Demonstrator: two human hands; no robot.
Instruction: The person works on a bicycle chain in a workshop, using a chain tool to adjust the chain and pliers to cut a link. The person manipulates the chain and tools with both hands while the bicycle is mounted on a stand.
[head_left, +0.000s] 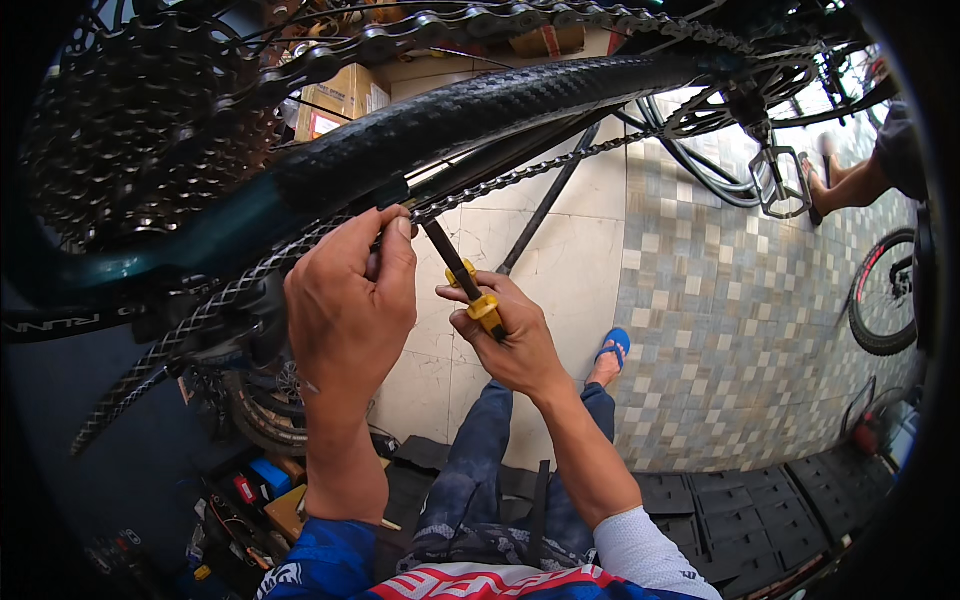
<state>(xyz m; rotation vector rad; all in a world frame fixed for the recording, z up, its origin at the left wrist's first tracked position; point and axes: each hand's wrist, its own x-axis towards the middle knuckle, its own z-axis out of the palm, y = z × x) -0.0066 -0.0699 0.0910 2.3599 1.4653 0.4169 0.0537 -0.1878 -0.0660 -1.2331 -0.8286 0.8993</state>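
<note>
A bicycle chain point(530, 178) runs from the chainring at upper right toward my hands, below a dark frame tube wrapped in black textured material point(440, 115). My left hand point(352, 290) is closed at the chain's lower run, thumb and forefinger pinched together beside it; the exact bit between the fingertips is hidden. My right hand point(515, 335) grips a slim black hand tool with yellow handle parts point(485, 308), which looks like pliers. Its dark tip reaches up to the chain, just right of my left fingertips. Whether its jaws are closed on a link cannot be made out.
A large cassette point(150, 130) fills the upper left. The chainring point(745, 90) and a pedal point(782, 182) are at upper right, near another person's leg point(860, 185). Cardboard boxes point(340, 95) stand behind the frame. Black floor mats point(740, 510) and assorted parts point(270, 480) lie low.
</note>
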